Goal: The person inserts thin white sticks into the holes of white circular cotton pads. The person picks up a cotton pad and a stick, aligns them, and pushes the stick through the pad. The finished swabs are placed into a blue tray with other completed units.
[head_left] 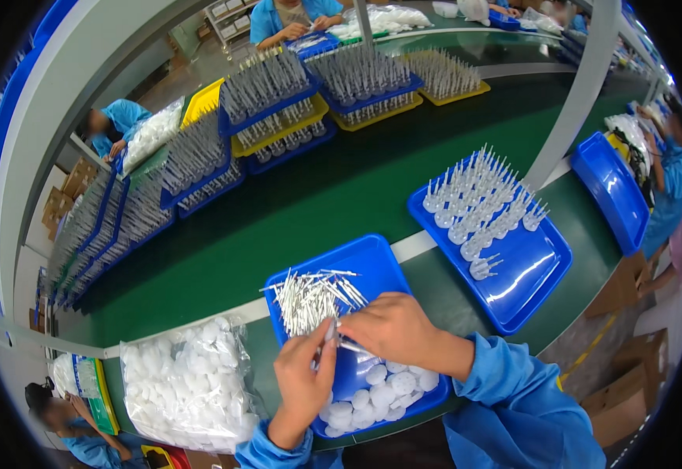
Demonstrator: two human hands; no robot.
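My left hand (303, 379) and my right hand (392, 327) meet over a blue tray (372, 262) in front of me. Together they pinch a thin white tube, and the left fingers also hold a small round piece at its end. A loose pile of thin white tubes (314, 295) lies in the far half of that tray. Round white caps (380, 388) fill its near half. To the right, a second blue tray (525, 270) holds several upright assembled pieces (482, 199), caps down and tubes up.
A clear bag of white caps (188, 383) lies left of my tray. Stacked blue and yellow trays of upright pieces (278, 102) line the far side of the green belt (317, 195). An empty blue tray (611, 187) stands at right. Other people in blue sit around.
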